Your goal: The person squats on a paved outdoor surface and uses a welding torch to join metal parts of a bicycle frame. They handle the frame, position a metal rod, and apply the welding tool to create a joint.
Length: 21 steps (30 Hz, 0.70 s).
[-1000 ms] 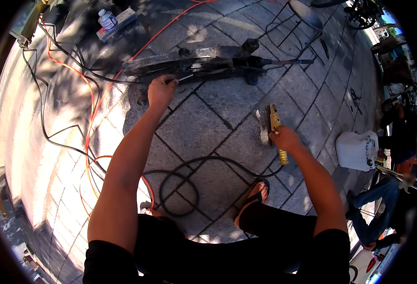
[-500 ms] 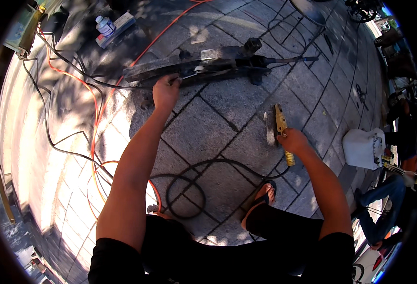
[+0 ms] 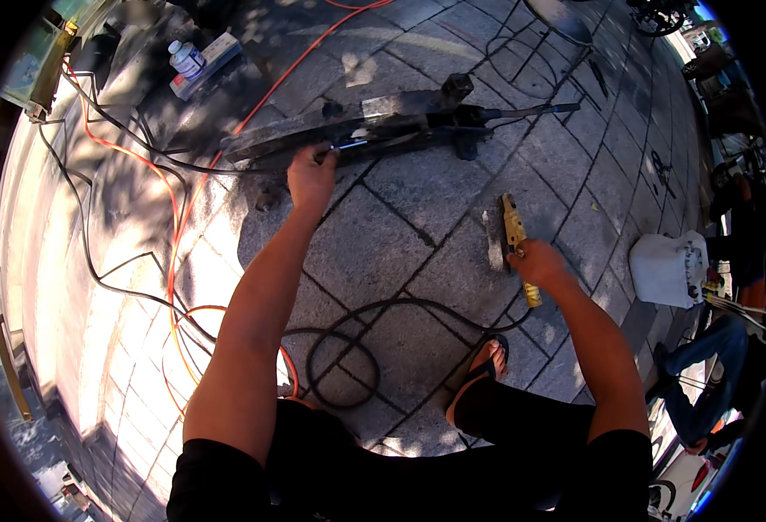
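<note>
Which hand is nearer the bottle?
Left. The left hand is below and right of the bottle in the picture; the right hand, holding the yellow tool, is farther right and lower.

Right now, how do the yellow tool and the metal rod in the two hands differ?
The yellow tool is thick; the metal rod is silvery and narrow. The yellow tool points mostly away from the person, the metal rod mostly rightward. The yellow tool shows against paving, the metal rod against a dark metal frame. Both are hand-held.
</note>
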Motion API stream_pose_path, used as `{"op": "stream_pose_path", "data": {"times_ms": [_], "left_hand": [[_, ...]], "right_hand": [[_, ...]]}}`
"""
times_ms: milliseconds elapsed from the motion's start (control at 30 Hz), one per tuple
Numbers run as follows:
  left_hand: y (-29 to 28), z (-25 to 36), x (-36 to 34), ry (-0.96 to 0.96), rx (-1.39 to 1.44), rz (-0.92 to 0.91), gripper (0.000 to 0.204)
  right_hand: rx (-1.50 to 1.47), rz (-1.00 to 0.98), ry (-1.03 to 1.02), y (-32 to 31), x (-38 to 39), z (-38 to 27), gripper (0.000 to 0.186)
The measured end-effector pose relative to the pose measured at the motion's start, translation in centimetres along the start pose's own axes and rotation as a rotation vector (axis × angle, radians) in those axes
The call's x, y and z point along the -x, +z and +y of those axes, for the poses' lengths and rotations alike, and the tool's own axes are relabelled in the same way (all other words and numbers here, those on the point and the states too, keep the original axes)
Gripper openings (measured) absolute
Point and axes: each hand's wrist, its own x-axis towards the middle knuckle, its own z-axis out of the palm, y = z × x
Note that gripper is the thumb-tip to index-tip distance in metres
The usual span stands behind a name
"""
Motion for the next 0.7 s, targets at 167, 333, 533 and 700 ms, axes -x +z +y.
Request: {"op": "stream_pose_path", "data": {"times_ms": [167,333,533,700], "left_hand": [[0.8,0.7,0.5,-0.021,-0.037,-0.003,0.031],[0.9,0.4,0.5,0.009,-0.025,0.027,0.031],[0.8,-0.1,1.0,-0.017,0.089,0.001,0.032],[0.5,-0.1,2.0,-0.045,0.16,-0.087,0.032]], "right_hand": [[-0.022,0.015,0.002,0.0,-0.2,0.3,0.049],[-0.075,0.002,-0.028,-0.5,-0.3,-1.1,0.048],[-0.032,-0.021,-0.093,-1.0,-0.9,-3.5,0.048],[-0.086,0.042,-0.127,-0.1,-1.0,-4.1,0.048]]}}
